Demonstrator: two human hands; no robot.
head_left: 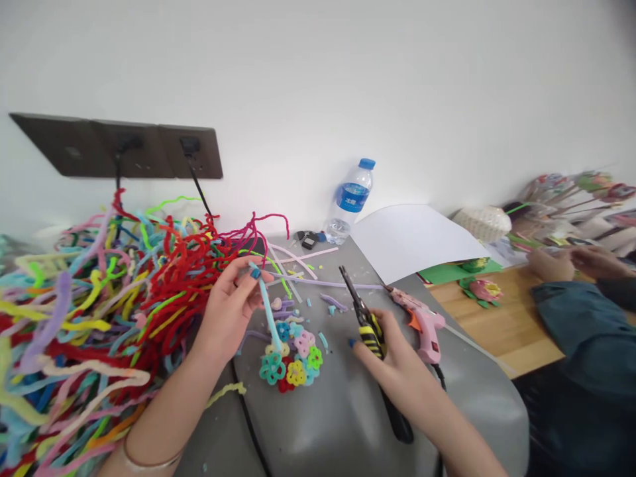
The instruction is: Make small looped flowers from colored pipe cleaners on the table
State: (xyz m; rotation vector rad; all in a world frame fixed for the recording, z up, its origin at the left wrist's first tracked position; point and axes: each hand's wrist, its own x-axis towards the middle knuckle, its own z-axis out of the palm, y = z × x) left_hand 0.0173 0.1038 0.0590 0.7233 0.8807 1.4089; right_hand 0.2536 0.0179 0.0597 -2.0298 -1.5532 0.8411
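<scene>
My left hand [233, 298] pinches a light blue pipe cleaner [268, 311] between thumb and fingers. The strip hangs down to a cluster of small pipe-cleaner flowers [297, 373] in teal, yellow, green, pink and red, lying on the grey table [318, 437]. Whether strip and cluster are joined, I cannot tell. To the right, my right hand [397, 361] is wrapped round long-nosed pliers [366, 324] with black and yellow handles. Their narrow black tip points up and away from me, apart from the strip. Short blue and purple cut pieces [334, 303] lie between the hands.
A big heap of pipe cleaners [99, 298] covers the left side. Right of the pliers lies a pink glue gun [422, 324]. Farther back are a water bottle [352, 199], keys [308, 239] and white paper [412, 238]. A co-worker's hands [551, 264] are at the right.
</scene>
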